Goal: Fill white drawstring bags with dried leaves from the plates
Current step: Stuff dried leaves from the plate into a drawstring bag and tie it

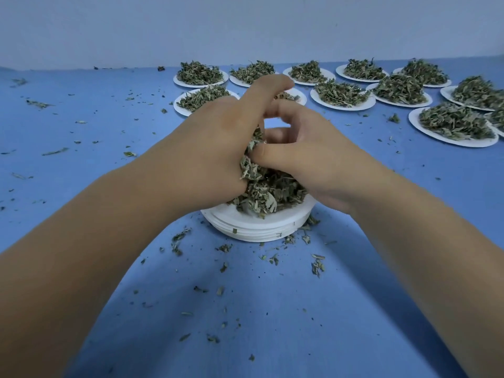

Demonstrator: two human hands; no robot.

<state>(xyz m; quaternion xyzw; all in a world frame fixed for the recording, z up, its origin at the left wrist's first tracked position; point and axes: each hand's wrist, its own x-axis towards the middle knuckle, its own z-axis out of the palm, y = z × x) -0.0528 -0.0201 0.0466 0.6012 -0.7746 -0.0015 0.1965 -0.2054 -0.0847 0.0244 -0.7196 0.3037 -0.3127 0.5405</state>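
Closest in, loose leaf crumbs (317, 264) strewn over the blue table (259, 309). Just past them, a stack of white plates (256, 227), topped with a heap of dried leaves (270, 189) right out to the rim. Dug in from one side, the left hand (215, 148), fingers curled round a clump, forefinger raised above it. Against the other side, the right hand (313, 154), thumb pressed into the same clump, fingers bent. Both close together over the heap. Farther back and rightward, rows of filled plates (343, 108); behind, a pale wall (245, 28).
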